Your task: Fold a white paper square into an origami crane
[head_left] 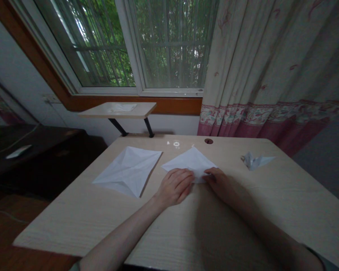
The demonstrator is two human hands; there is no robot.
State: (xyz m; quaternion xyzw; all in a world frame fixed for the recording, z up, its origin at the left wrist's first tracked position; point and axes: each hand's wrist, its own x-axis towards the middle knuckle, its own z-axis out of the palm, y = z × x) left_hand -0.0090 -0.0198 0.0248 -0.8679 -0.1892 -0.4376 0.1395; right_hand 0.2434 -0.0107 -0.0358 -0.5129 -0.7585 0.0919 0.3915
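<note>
My left hand (pixel 175 187) and my right hand (pixel 216 179) are both on the folded white paper (pixel 190 162) – it sits right in front of me, at 12 o'clock, on the pale wood desk (pixel 237 148). Neither hand is clenched; both lie flat and open, with the fingers pressing on the near edge and no tight grip. At 10 o'clock, a big creased white sheet (pixel 127 171) lies flat, just beside it. At 2 o'clock, well apart, sits a small folded paper shape (pixel 255 161). Past the desk, a little shelf (pixel 117 110) stands under the window (pixel 169 45), and a pink-edged curtain (pixel 271 56) hangs at 1 o'clock.
</note>
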